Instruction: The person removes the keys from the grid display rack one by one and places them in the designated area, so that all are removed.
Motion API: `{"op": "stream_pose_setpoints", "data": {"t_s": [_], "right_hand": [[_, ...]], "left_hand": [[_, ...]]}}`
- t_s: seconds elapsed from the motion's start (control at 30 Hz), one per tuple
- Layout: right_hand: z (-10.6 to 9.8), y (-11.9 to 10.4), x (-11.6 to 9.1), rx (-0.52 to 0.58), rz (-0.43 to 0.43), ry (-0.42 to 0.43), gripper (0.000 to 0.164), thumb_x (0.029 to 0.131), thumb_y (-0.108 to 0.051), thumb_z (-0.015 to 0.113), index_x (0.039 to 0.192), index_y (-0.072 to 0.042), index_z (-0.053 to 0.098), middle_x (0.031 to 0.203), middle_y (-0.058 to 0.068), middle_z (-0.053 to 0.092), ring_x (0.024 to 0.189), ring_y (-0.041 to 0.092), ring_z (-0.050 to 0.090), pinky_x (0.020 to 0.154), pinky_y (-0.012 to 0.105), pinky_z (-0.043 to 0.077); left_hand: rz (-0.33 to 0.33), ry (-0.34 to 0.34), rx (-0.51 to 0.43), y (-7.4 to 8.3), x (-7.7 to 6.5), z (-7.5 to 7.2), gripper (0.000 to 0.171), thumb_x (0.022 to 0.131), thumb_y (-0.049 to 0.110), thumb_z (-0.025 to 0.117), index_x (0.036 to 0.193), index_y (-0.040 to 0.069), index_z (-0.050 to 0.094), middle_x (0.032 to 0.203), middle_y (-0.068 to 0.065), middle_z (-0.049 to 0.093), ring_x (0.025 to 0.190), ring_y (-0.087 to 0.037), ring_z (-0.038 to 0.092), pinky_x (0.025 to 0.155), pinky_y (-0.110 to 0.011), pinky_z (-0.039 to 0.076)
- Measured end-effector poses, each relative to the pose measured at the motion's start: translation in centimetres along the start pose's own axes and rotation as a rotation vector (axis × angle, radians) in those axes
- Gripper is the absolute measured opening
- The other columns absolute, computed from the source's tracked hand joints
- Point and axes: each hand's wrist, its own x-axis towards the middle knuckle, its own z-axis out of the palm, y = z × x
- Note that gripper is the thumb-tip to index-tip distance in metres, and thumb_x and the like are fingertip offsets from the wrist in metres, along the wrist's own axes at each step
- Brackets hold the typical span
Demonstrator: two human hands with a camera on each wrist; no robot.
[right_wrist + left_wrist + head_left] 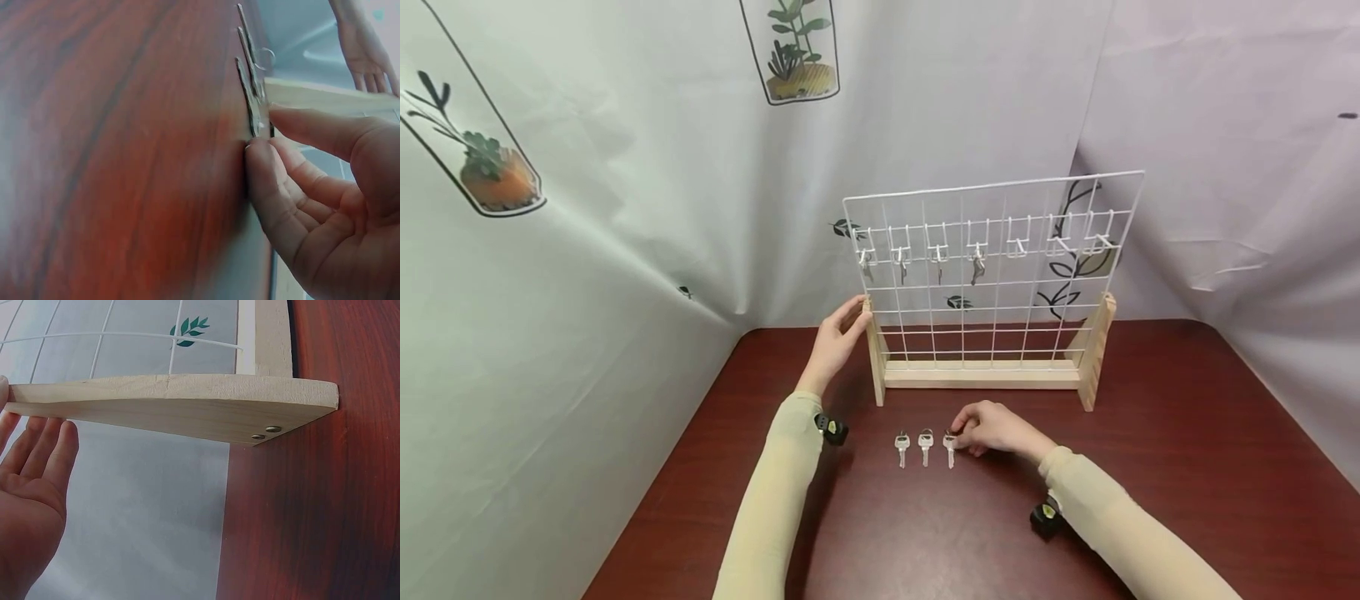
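Three silver keys with small rings lie in a row on the table: a left key (902, 447), a middle key (926, 443) and a right key (951, 457). My right hand (996, 427) pinches the right key at its ring end, thumb and forefinger closing on it; its blade points towards me on the tabletop. Behind the keys stands a white wire grid rack (977, 309) on wooden feet. My left hand (837, 340) grips the top of the rack's left wooden upright (169, 394), thumb on one side, fingers on the other.
Several keys, such as a hanging key (978, 268), dangle from the left hooks along the grid. Three bare hooks, including a right hook (1097, 242), project farther right. The dark red table (1187, 433) ends at a printed white curtain (647, 167).
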Motion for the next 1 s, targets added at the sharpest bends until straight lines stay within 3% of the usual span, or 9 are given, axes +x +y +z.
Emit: {"op": "stream_pose_setpoints", "data": {"t_s": [0.47,0.6,0.8,1.0], "right_hand": [[-4.4,0.1,-1.0,0.034,-0.019,0.063,0.029,0.089,-0.011,0.074,0.109,0.009,0.068,0.090,0.005,0.070,0.078,0.018,0.064,0.072,0.034,0.059],[-5.9,-0.8,-1.0,0.030,-0.048,0.131,0.028,0.092,-0.012,0.072,0.110,0.009,0.068,0.092,0.009,0.071,0.084,0.028,0.068,0.076,0.036,0.059],[-8.0,-3.0,-1.1,0.046,-0.118,0.274,0.029,0.095,-0.014,0.071,0.116,0.007,0.068,0.107,0.018,0.072,0.091,0.029,0.070,0.082,0.041,0.059],[-10.1,-6.1,-1.3,0.087,-0.163,0.399,0.036,0.097,-0.023,0.070,0.124,0.001,0.066,0.118,0.019,0.070,0.099,0.026,0.070,0.084,0.029,0.057]], "left_hand": [[-0.009,0.007,-0.002,-0.1,-0.1,0.0,0.047,0.101,0.027,0.065,0.143,0.008,0.056,0.145,-0.014,0.055,0.135,-0.026,0.051,0.109,-0.042,0.044],[-0.005,0.007,0.006,-0.1,-0.1,0.0,0.047,0.101,0.028,0.064,0.143,0.009,0.056,0.145,-0.014,0.055,0.135,-0.027,0.051,0.108,-0.042,0.045],[0.000,0.006,0.012,0.0,-0.2,-0.1,0.046,0.101,0.027,0.064,0.143,0.009,0.056,0.145,-0.014,0.055,0.134,-0.027,0.051,0.108,-0.043,0.045],[-0.002,0.010,-0.001,0.0,-0.1,0.1,0.046,0.101,0.025,0.064,0.143,0.007,0.056,0.144,-0.015,0.056,0.134,-0.028,0.052,0.108,-0.042,0.045]]}}
